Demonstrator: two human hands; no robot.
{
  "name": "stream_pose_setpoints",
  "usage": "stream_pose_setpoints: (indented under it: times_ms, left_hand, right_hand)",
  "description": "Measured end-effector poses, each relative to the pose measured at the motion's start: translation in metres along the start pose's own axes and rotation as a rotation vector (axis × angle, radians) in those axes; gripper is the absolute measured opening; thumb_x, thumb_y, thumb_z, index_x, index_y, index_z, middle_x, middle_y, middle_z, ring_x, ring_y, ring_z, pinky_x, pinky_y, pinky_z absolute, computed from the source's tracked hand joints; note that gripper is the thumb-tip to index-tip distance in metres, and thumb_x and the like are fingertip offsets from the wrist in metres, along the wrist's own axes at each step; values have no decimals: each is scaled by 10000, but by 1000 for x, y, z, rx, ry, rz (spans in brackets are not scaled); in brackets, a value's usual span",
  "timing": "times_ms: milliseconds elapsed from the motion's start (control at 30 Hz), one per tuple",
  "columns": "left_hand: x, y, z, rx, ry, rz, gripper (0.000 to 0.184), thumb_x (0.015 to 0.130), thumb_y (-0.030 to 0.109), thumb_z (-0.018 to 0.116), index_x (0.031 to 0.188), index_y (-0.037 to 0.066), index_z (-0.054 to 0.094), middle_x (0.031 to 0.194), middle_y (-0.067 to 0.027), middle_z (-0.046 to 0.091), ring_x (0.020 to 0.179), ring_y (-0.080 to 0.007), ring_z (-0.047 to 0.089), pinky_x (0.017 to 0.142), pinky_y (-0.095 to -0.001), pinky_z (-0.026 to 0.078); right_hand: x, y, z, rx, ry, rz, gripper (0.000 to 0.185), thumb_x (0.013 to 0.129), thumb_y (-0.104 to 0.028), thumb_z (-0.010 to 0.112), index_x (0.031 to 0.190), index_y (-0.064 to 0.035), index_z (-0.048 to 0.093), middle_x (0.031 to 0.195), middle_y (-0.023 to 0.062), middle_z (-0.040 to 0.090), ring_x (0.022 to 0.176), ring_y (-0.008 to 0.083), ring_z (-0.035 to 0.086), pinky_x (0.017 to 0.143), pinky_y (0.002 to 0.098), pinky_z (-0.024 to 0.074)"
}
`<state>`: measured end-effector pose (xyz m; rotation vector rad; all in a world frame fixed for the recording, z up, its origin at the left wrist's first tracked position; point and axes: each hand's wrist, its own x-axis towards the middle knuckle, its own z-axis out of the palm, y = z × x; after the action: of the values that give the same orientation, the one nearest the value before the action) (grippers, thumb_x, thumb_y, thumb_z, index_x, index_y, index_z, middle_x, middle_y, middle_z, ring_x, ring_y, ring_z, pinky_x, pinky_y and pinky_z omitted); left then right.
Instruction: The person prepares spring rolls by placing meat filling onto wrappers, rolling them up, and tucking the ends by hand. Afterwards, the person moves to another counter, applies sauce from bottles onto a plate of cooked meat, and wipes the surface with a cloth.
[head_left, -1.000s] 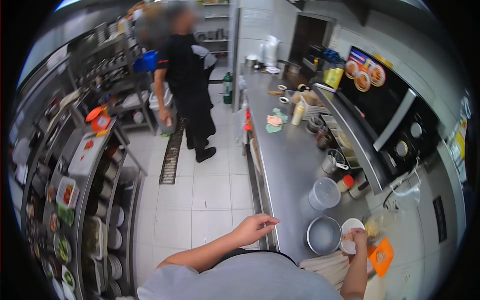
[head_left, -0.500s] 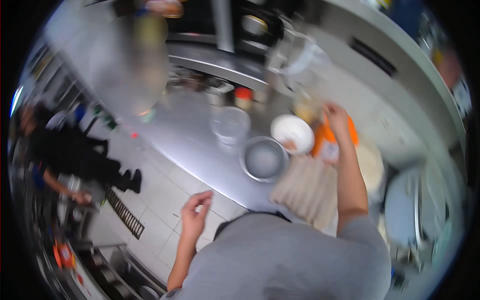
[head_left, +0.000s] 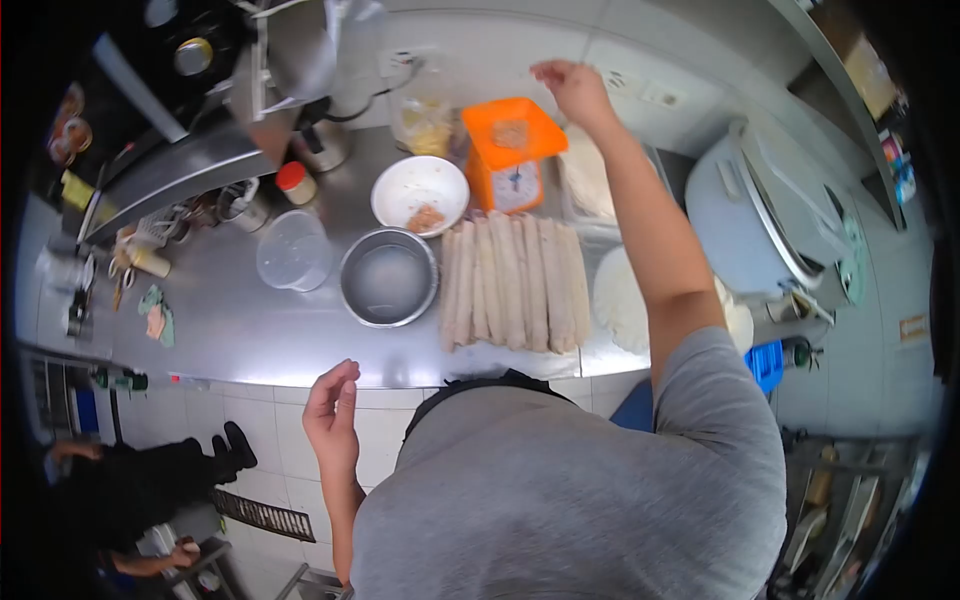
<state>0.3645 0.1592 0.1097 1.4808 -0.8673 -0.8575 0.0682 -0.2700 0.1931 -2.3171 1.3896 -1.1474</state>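
My right hand is raised near the wall, just beyond the orange kitchen scale, its fingers bent together; anything in them is too small to make out. Some minced filling lies in the scale's orange pan. My left hand hovers before the counter edge, fingers curled together, with nothing visible in it. A white bowl holds a little more filling. Nearer me are a metal bowl of cloudy liquid and a row of long pale rolls.
A clear plastic tub and a red-lidded jar stand left on the steel counter. Round white sheets lie under my right forearm. A large pot stands at right. Another person is at lower left.
My view has turned, bringing the counter more squarely in front and the rolls into full view. My right hand stays raised by the scale; my left hand's fingers have drawn closer together.
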Motion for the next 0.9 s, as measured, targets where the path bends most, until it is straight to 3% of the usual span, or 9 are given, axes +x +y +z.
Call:
stream_pose_setpoints:
  times_ms: [67, 133, 233, 400, 467, 567, 600, 700, 900]
  left_hand:
    - [2, 0, 4, -7, -26, -32, 226, 934, 42, 572, 1147, -12, 622, 1100, -107, 665, 1037, -186, 611, 954, -315, 453]
    - [5, -7, 8, -20, -72, -40, 230, 938, 42, 567, 1154, -17, 617, 1106, -112, 663, 1041, -187, 608, 967, -321, 445]
    - [10, -3, 19, -1, -142, -46, 225, 940, 44, 564, 1150, -14, 619, 1108, -112, 662, 1042, -189, 608, 965, -322, 446]
    - [25, 8, 37, 80, -277, -10, 228, 936, 66, 579, 1149, -6, 622, 1101, -106, 660, 1040, -179, 606, 956, -311, 443]
    - [31, 14, 45, 109, -316, 9, 229, 935, 72, 583, 1148, -2, 623, 1094, -102, 661, 1039, -174, 606, 947, -304, 444]
    - [33, 19, 55, 95, -349, 58, 226, 936, 83, 586, 1141, -2, 627, 1083, -95, 663, 1030, -165, 606, 934, -295, 444]
    - [33, 20, 57, 113, -357, 63, 224, 936, 86, 589, 1138, -3, 629, 1081, -93, 663, 1026, -164, 605, 932, -295, 446]
    - [25, 22, 57, 157, -347, 55, 220, 936, 93, 594, 1128, -6, 633, 1074, -90, 664, 1015, -160, 605, 926, -296, 450]
    - [7, 12, 42, 171, -196, -27, 209, 930, 76, 601, 1118, -7, 637, 1069, -96, 667, 1006, -165, 619, 919, -300, 465]
  right_hand:
    - [8, 12, -33, 57, -53, -35, 248, 881, -35, 532, 1065, -42, 698, 952, 61, 722, 904, 152, 661, 811, 286, 515]
    - [4, 21, -66, 101, -115, 13, 211, 884, -93, 567, 1030, -32, 708, 940, 33, 718, 887, 133, 648, 804, 276, 510]
    - [-19, -1, -108, 88, -215, 92, 329, 736, 70, 547, 1032, 21, 681, 971, 128, 703, 918, 202, 648, 830, 301, 517]
    - [-42, -5, -122, 125, -160, 236, 285, 841, -139, 661, 1085, 7, 680, 975, 128, 701, 877, 194, 649, 781, 311, 525]
    - [-49, -22, -115, 158, -56, 310, 331, 881, -277, 678, 1074, -8, 693, 1007, 158, 704, 924, 223, 656, 808, 338, 519]
    - [-42, -11, -81, 275, -13, 257, 187, 863, -150, 620, 981, -46, 720, 903, 18, 712, 829, 118, 639, 761, 271, 511]
    - [-38, -4, -65, 281, -4, 205, 192, 849, -199, 650, 937, -45, 723, 868, 12, 704, 781, 102, 624, 720, 268, 510]
    - [-32, -4, -22, 349, -39, 220, 179, 853, -185, 643, 931, -44, 722, 836, 27, 694, 767, 118, 621, 707, 271, 510]
    - [-2, 44, 77, -111, -249, 43, 262, 785, -259, 695, 946, -53, 714, 863, 138, 700, 829, 279, 669, 758, 388, 524]
